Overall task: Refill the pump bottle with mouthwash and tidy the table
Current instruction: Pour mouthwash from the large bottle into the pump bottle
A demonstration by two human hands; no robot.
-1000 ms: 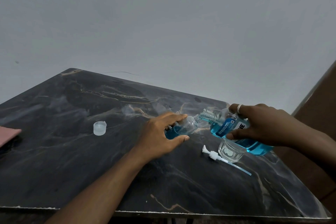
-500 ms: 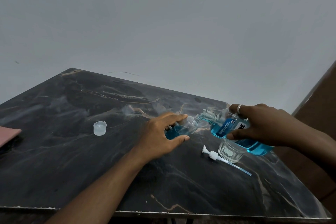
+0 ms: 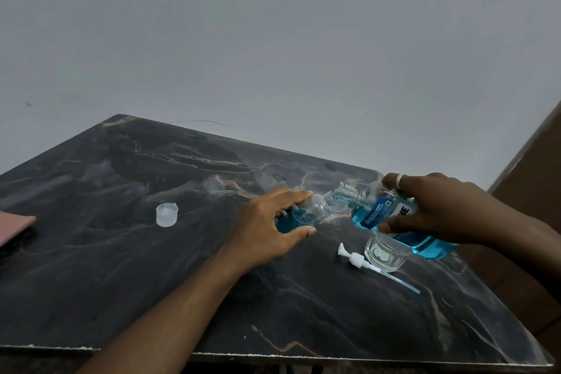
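My left hand [image 3: 270, 223] grips a small clear pump bottle [image 3: 309, 212], tilted with its neck up to the right and blue liquid pooled in its lower part. My right hand [image 3: 437, 208] holds the large blue mouthwash bottle [image 3: 391, 215] tipped to the left, its open mouth touching the small bottle's neck. Blue liquid runs through the big bottle's neck. The white pump head [image 3: 361, 261] with its long tube lies on the table in front of them.
An empty clear glass [image 3: 384, 255] stands under the mouthwash bottle. A translucent cap [image 3: 166, 215] sits on the dark marble table [image 3: 121, 267] to the left. A pink object [image 3: 15, 226] lies at the left edge. A brown surface rises at the right.
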